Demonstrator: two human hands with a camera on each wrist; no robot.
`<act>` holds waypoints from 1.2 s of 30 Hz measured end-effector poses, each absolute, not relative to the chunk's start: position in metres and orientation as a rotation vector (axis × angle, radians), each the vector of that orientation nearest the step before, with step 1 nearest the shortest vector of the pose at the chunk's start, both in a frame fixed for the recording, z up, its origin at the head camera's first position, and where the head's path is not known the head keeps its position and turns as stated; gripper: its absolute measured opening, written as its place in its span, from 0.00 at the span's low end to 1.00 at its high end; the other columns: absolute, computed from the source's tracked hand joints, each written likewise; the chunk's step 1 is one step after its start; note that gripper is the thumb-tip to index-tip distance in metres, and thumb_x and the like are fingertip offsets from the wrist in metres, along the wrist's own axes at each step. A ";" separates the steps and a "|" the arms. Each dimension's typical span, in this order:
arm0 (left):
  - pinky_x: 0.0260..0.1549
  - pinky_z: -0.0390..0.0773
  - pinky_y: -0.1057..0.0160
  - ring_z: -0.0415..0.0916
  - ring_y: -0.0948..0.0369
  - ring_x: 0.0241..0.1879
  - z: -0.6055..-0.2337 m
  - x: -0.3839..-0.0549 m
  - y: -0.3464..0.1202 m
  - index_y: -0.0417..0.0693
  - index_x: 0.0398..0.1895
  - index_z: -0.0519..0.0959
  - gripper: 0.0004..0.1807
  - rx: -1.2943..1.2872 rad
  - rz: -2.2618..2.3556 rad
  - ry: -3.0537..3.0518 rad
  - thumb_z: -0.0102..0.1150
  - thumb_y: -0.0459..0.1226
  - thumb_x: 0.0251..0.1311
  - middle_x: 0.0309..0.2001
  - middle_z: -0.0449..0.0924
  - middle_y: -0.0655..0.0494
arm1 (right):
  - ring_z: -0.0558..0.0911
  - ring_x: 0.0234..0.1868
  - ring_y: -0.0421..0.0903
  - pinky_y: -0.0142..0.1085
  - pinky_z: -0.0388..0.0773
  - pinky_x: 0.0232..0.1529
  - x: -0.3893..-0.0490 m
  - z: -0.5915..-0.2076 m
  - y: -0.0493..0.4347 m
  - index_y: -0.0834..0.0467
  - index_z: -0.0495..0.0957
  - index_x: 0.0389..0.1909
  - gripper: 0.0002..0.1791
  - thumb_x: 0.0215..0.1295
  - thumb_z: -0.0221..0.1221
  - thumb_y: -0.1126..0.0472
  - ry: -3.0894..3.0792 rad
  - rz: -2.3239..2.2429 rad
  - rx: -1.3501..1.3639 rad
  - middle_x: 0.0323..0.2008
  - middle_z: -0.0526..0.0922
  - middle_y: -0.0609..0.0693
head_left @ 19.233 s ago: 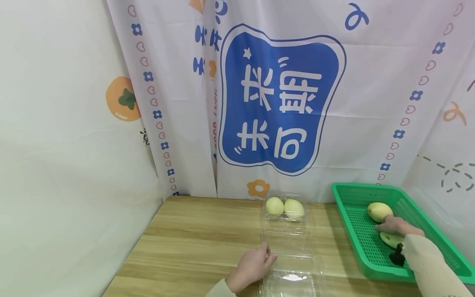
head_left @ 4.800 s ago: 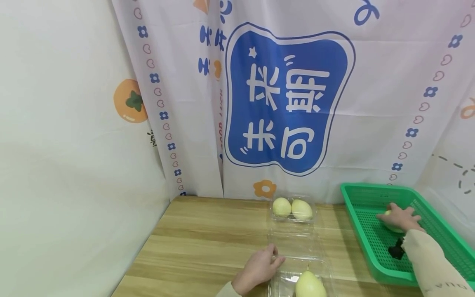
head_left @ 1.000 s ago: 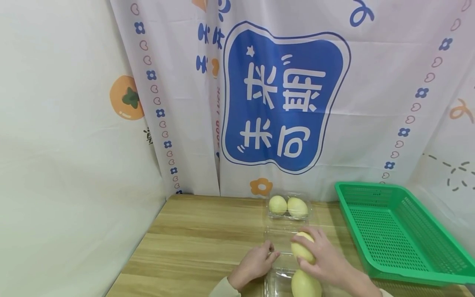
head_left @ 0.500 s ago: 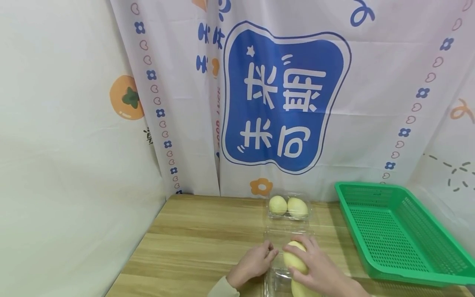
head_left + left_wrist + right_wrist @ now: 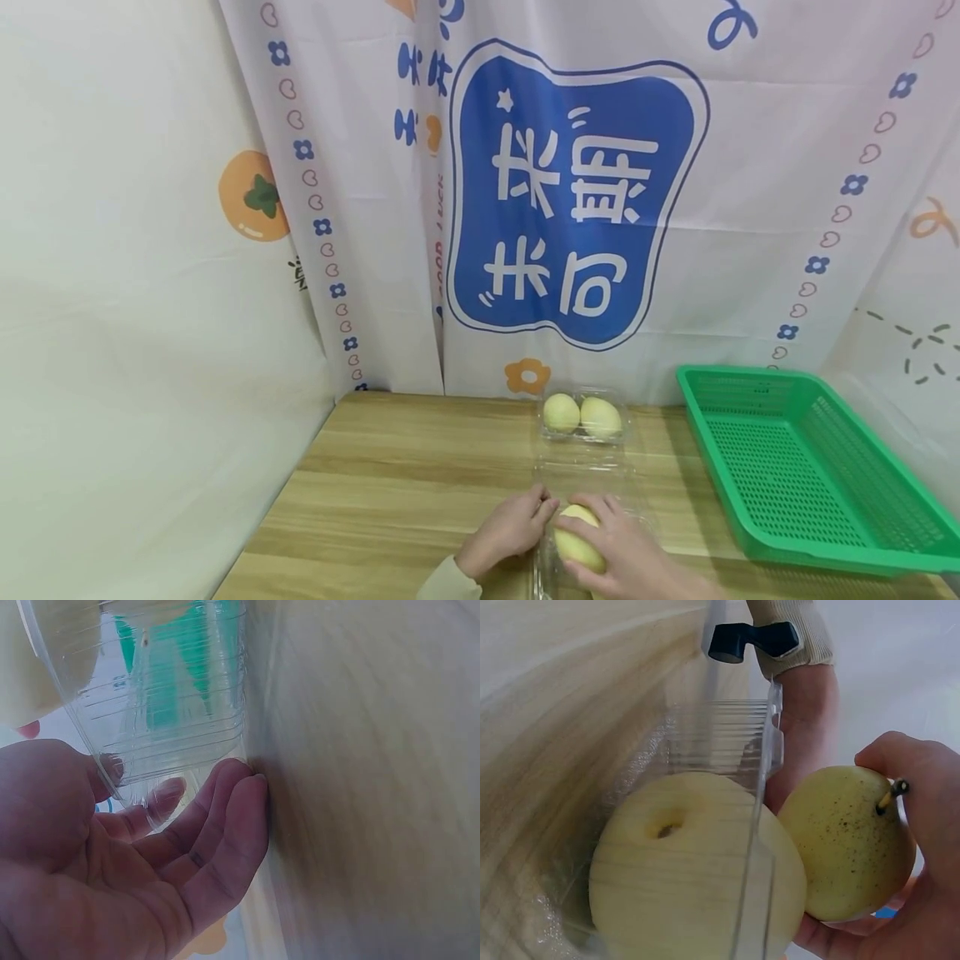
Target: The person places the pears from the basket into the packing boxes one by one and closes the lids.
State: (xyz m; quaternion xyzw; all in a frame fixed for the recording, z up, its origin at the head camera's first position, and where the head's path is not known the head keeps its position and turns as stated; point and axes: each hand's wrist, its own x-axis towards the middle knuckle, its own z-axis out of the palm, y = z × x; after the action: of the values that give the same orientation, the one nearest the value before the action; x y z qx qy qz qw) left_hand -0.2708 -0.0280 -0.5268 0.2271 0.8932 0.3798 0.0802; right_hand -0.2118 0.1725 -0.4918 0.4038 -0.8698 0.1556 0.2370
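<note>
My left hand [image 5: 510, 529] pinches the near corner of a clear plastic clamshell box [image 5: 172, 742] between thumb and fingers, its lower fingertips at the wooden tabletop. My right hand [image 5: 618, 550] grips a pale yellow pear [image 5: 579, 540] low over the box, close to the left fingertips. In the right wrist view, that held pear [image 5: 844, 844] shows its stem and brown specks, right at the box rim. Another pear [image 5: 682, 855] sits inside the box, seen through its ribbed wall. The right hand mostly hides it in the head view. The open lid [image 5: 581, 477] lies behind the box.
A second clear box [image 5: 583, 437] with two pears stands at the table's back edge, against the printed curtain [image 5: 480, 367]. At the right is a green perforated basket [image 5: 783, 483]. Bare wooden tabletop [image 5: 390, 483] extends to the left.
One pear went from the basket into the box. My right hand then took the other from the basket and brought it left and down over the box. My left hand stayed at the box.
</note>
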 end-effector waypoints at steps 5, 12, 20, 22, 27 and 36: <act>0.10 0.65 0.69 0.63 0.68 0.12 -0.525 -0.270 -0.028 0.50 0.43 0.74 0.17 0.683 1.120 2.683 0.41 0.50 0.75 0.19 0.68 0.64 | 0.73 0.50 0.42 0.35 0.78 0.38 -0.210 -0.493 0.171 0.44 0.78 0.57 0.24 0.59 0.67 0.48 -2.407 0.379 1.120 0.58 0.76 0.50; 0.09 0.64 0.70 0.63 0.68 0.11 -0.525 -0.270 -0.028 0.50 0.43 0.74 0.16 0.674 1.119 2.684 0.41 0.50 0.75 0.18 0.68 0.64 | 0.74 0.49 0.42 0.33 0.78 0.37 -0.210 -0.497 0.168 0.44 0.78 0.57 0.24 0.62 0.64 0.43 -2.381 0.324 1.172 0.59 0.76 0.51; 0.08 0.64 0.72 0.63 0.68 0.11 -0.527 -0.272 -0.028 0.49 0.46 0.75 0.17 0.660 1.128 2.665 0.40 0.50 0.76 0.18 0.68 0.64 | 0.76 0.49 0.49 0.29 0.78 0.31 -0.208 -0.511 0.164 0.45 0.78 0.55 0.23 0.62 0.62 0.40 -2.357 0.303 1.229 0.57 0.75 0.54; 0.08 0.64 0.71 0.63 0.68 0.11 -0.527 -0.272 -0.029 0.49 0.47 0.75 0.17 0.663 1.136 2.657 0.40 0.49 0.76 0.18 0.68 0.64 | 0.77 0.49 0.51 0.29 0.79 0.29 -0.208 -0.514 0.163 0.46 0.78 0.54 0.22 0.62 0.63 0.40 -2.344 0.327 1.244 0.57 0.75 0.56; 0.11 0.67 0.68 0.64 0.68 0.13 -0.526 -0.273 -0.029 0.48 0.47 0.75 0.18 0.671 1.130 2.659 0.40 0.49 0.76 0.19 0.68 0.65 | 0.78 0.51 0.51 0.30 0.80 0.32 -0.207 -0.518 0.164 0.48 0.78 0.55 0.23 0.64 0.62 0.42 -2.357 0.357 1.273 0.59 0.74 0.57; 0.09 0.66 0.69 0.63 0.68 0.12 -0.526 -0.273 -0.029 0.47 0.48 0.75 0.18 0.667 1.140 2.641 0.40 0.49 0.76 0.17 0.66 0.64 | 0.79 0.55 0.52 0.34 0.83 0.37 -0.209 -0.518 0.167 0.48 0.76 0.58 0.24 0.64 0.62 0.42 -2.382 0.368 1.310 0.62 0.74 0.58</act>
State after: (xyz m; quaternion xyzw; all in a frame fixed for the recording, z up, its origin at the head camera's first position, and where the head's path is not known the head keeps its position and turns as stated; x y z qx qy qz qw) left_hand -0.2735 -0.0291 -0.5264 0.2250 0.8904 0.3844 0.0942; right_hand -0.2092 0.1674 -0.5182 0.4681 -0.8512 0.1314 0.1978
